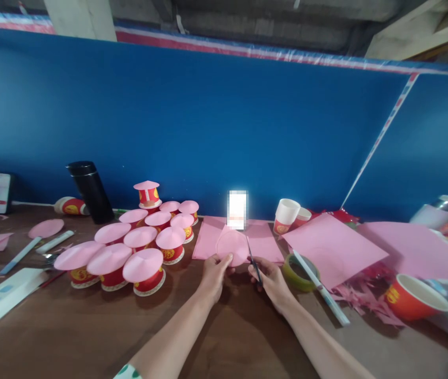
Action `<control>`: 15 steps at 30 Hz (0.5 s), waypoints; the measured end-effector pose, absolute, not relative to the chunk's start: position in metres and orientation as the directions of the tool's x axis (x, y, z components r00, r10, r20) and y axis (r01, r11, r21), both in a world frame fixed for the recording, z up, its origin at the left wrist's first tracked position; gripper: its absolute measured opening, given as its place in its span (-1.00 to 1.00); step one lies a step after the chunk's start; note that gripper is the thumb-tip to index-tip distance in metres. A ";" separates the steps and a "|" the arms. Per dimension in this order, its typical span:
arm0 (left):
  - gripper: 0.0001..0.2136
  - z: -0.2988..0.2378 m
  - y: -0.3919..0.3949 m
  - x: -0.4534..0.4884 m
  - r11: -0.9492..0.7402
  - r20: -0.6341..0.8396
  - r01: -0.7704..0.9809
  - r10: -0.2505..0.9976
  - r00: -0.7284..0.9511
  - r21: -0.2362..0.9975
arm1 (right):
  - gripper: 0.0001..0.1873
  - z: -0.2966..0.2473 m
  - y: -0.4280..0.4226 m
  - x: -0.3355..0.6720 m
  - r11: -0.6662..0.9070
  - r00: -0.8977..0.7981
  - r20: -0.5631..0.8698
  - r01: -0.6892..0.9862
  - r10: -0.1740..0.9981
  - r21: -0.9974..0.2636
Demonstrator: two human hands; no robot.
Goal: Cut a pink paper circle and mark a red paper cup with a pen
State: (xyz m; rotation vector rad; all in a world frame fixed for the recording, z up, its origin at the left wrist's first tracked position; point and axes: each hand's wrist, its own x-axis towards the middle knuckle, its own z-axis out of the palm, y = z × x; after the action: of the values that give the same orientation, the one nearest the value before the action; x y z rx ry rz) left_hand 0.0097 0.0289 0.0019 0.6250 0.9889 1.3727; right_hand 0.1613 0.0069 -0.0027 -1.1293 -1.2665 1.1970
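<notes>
Pinched between the thumb and fingers of my left hand (216, 273) is a round piece of pink paper (233, 246), held up above the table. My right hand (268, 277) grips a pair of dark scissors (254, 261), whose blades lie along the paper's right edge. Behind the paper, flat pink sheets (265, 239) rest on the table, and a bright phone-like screen (237, 209), partly pixelated, stands at the back. To the left of my left hand, several red paper cups (145, 281) wear shallow pink paper cones (143, 265) as tops.
On the right are white paper cups (287, 211), a roll of green tape (302, 281), a knife-like white stick (322, 289), pink scraps (360, 300) and an orange-red cup (413, 297). A black bottle (91, 192) and a power strip (5, 297) are on the left. A blue panel (208, 121) closes the back.
</notes>
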 end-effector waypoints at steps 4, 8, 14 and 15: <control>-0.72 0.005 0.028 0.010 0.148 -0.217 -0.501 0.973 -0.081 0.853 | -0.49 -0.001 0.006 0.161 0.055 -0.035 0.055 -0.018 0.998 -0.998; -0.72 0.007 0.026 0.009 0.172 -0.243 -0.498 0.967 -0.081 0.850 | -0.48 0.001 0.005 0.160 0.046 -0.018 0.047 -0.008 0.999 -0.999; -0.74 0.006 0.025 0.009 0.163 -0.230 -0.508 0.970 -0.072 0.846 | -0.47 0.005 0.004 0.158 0.033 -0.001 0.033 -0.020 0.999 -0.999; -0.74 0.006 0.026 0.009 0.157 -0.224 -0.511 0.972 -0.071 0.845 | -0.47 0.005 0.003 0.158 0.031 0.004 0.031 -0.021 1.000 -0.999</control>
State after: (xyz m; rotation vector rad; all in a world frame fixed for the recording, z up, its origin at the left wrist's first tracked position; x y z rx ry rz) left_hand 0.0087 0.0255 0.0056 0.6125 0.9882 1.3565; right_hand 0.1577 0.0034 0.0053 -1.1726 -1.2063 1.1935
